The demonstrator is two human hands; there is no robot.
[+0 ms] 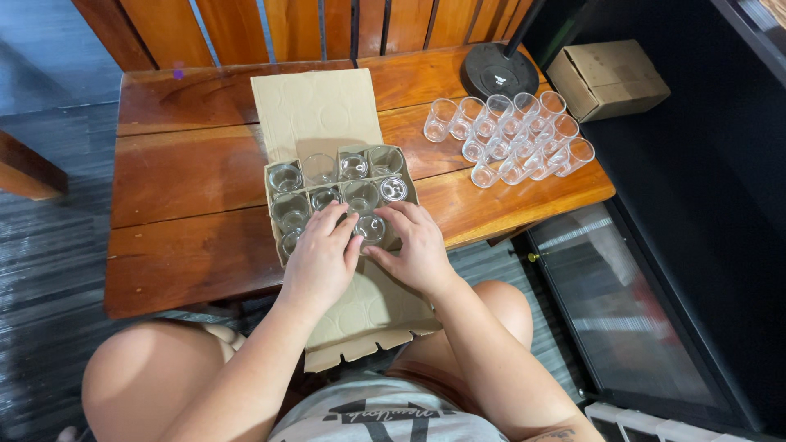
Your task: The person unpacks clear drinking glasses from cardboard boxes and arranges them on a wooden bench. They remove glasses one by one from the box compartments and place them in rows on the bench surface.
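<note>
— What are the two hands doing, in the centre of the frame?

— Both rest on an open brown cardboard box with a divider grid, which stands on the reddish-brown wooden slat table. The left hand lies over the lower middle cells, fingers curved downward. The right hand is just beside it, and its fingertips touch a small clear glass tumbler that sits in a cell of the lower row. Both hands are half curled around that glass; I cannot tell whether they really clamp it or only touch its rim.

— Is the box full?

— Most cells hold the same kind of clear glasses, standing upright. The cells under the left hand are hidden. The long box flap lies flat toward the upper part of the frame, and another flap hangs over the table edge, above the person's knees.

— And to the right?

— In the upper right, well apart from the box, a group of loose clear glasses lies on its side on the table. Behind them stands a round black stand base, and next to it, beyond the table's corner, a small closed cardboard carton.
</note>
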